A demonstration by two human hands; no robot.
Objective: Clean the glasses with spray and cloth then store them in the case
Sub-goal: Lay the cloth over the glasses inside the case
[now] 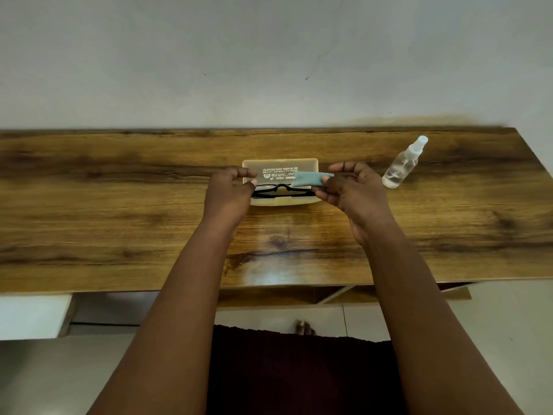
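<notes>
One long wooden counter (pixel 119 205) with dark streaked grain stands against a plain pale wall (pixel 269 55). On it lies one translucent yellowish plastic glasses case (pixel 279 170), open, with its lid tipped back and pale lettering showing on the lid, upside down from this view. One pair of black-framed glasses (pixel 282 190) sits low over the front half of the case; whether it rests inside the case or is held just above it cannot be told.

Two bare hands reach in from below. The left hand (pixel 229 193) has its fingers curled, thumb and forefinger pinching the left end of the black frame. The right hand (pixel 348 190) is also curled, its thumb and fingers pinching one small folded light-blue cleaning cloth (pixel 309 178), which lies against the right side of the glasses, over the lens area there. The cloth's free end points toward the middle of the case.

One small clear plastic spray bottle (pixel 404 164) with a white nozzle stands on the counter to the right of the right hand, near it but apart, leaning in the wide-angle view. A little clear liquid shows in its lower part.

Below the counter's front edge are a pale tiled floor (pixel 493 324), a dark maroon garment (pixel 299 372) on the person, and the toes of one foot (pixel 305 327).
</notes>
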